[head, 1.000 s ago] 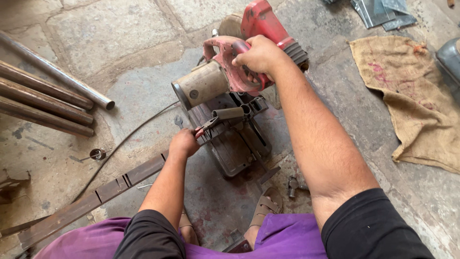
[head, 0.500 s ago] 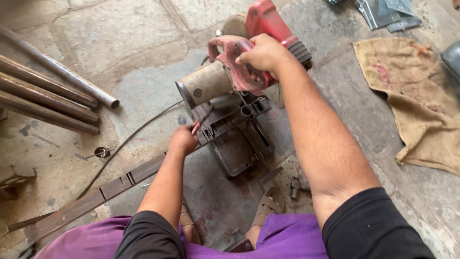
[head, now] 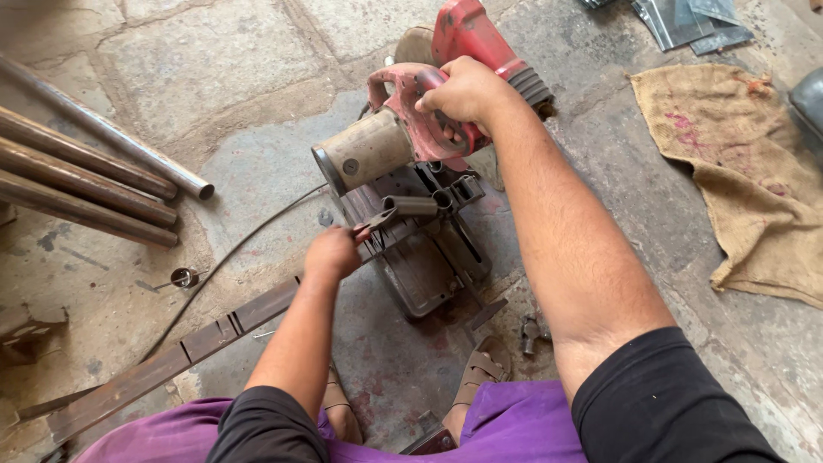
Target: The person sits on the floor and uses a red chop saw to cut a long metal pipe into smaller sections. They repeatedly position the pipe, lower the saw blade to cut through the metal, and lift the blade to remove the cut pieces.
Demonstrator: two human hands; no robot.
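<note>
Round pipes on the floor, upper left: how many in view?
4, side by side at the left edge: a shiny grey pipe farthest from the person, then three rusty brown pipes below it. More may lie out of frame.

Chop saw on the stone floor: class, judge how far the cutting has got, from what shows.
Done: a long flat bar is fed into the chop saw. In hand: the right hand grips the saw's handle, with the saw head raised; the left hand is at the vise. Left: the bar shows no finished cut, and several pipes lie untouched nearby.
</note>
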